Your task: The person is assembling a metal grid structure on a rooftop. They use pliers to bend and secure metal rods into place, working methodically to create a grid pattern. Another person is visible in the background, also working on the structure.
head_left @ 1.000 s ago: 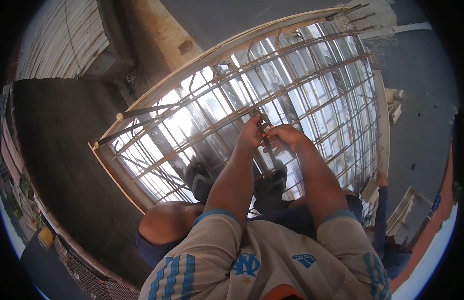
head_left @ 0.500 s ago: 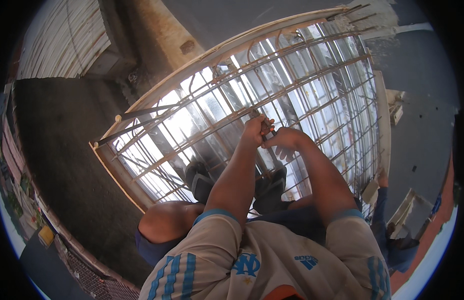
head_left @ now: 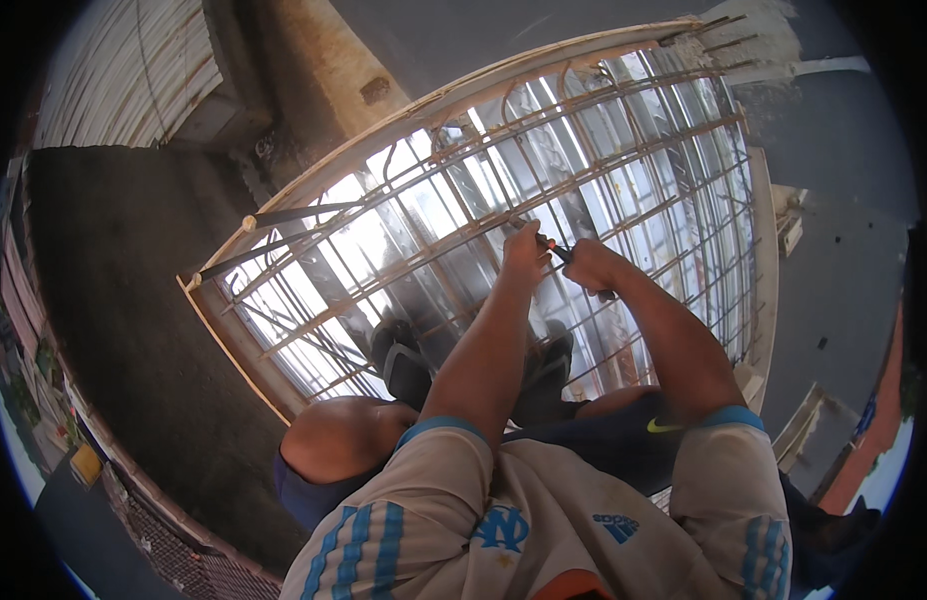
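Both my hands meet over a grid of steel rebar (head_left: 423, 262) that lies above shiny ribbed metal sheets (head_left: 531, 150). My right hand (head_left: 595, 268) is closed round a slim dark-handled hand tool (head_left: 560, 252) with an orange-red patch; its exact kind is hard to make out. A dark end of the handle shows below that fist. Just to the left, my left hand (head_left: 524, 252) is closed at the tool's front end, by a crossing of the bars. What its fingers pinch is hidden.
Wooden formwork boards (head_left: 313, 168) edge the grid. My dark shoes (head_left: 403, 362) stand among the bars. Bar ends (head_left: 725, 44) stick out at the far right. Beyond the left board is a dark lower surface (head_left: 123, 300). A person in dark clothing (head_left: 833, 535) is at the lower right.
My hands have shifted slightly right and apart, and my right hand has turned from spread fingers to a fist on the tool. The other person's hand at the right has left view.
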### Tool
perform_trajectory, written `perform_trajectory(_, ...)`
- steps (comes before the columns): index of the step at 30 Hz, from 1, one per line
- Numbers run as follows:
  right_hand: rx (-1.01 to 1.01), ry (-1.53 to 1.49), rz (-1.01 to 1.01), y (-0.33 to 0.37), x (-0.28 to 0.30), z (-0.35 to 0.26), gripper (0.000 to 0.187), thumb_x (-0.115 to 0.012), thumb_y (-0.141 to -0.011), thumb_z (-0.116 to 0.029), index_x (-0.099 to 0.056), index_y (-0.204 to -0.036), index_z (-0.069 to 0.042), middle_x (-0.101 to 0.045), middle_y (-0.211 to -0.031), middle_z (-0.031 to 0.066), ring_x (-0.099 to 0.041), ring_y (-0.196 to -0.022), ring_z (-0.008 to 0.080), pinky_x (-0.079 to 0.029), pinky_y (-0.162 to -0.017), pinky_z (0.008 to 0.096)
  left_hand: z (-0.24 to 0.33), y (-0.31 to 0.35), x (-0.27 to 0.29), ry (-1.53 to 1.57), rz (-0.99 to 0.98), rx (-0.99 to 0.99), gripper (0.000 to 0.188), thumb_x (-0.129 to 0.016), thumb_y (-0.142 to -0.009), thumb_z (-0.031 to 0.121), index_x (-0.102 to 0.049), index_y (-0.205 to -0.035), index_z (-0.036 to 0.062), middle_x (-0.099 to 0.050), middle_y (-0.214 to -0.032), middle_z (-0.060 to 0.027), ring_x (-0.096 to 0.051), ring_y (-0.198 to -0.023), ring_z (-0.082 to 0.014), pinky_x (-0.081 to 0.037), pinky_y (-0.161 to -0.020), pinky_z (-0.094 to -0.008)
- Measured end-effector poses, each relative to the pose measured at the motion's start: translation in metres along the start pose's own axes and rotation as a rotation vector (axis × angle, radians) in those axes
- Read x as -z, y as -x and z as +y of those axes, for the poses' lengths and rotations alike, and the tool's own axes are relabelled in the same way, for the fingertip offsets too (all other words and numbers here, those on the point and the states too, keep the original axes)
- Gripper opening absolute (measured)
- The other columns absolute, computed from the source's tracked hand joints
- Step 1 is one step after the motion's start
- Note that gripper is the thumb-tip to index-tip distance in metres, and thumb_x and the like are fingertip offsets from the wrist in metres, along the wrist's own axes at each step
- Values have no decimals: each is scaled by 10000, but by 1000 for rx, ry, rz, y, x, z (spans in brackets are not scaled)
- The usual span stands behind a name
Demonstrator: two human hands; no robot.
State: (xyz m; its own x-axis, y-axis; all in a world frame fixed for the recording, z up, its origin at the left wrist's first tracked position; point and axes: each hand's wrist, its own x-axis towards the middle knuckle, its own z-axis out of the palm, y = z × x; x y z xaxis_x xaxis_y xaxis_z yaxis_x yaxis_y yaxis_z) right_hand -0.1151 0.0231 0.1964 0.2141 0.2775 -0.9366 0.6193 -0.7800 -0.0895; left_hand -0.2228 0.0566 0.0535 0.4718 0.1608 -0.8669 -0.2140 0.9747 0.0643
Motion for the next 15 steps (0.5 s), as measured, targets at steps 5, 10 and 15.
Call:
perform_trajectory(5,30,-892,-309,7,-16,18,308,-657,-821,-258,-660,-874,44,-612,-634,109,-594,-509,206,-485,-456,322,1,25,13,-35,-62,137,446,-652,-841,460,-542,-967,47,-575,-893,-112,-581,-767,-233,-481,-748,-440)
perform_trajectory(10,4,-855,-369,7,-6,14,317,-675,-808,-281,-663,-906,20,-623,-679,106,-602,-523,207,-505,-469,331,-8,18,1,-24,-79,94,354,-662,-842,367,-539,-956,55,-546,-857,-83,-543,-714,-202,-487,-659,-391)
perform_trajectory(15,152,365,217,30,-4,-16,311,-605,-835,-203,-585,-1062,9,-632,-885,153,-643,-787,303,-529,-634,482,-10,5,-13,62,2,109,255,-641,-849,263,-557,-879,24,-555,-771,-102,-550,-649,-224,-492,-553,-386)
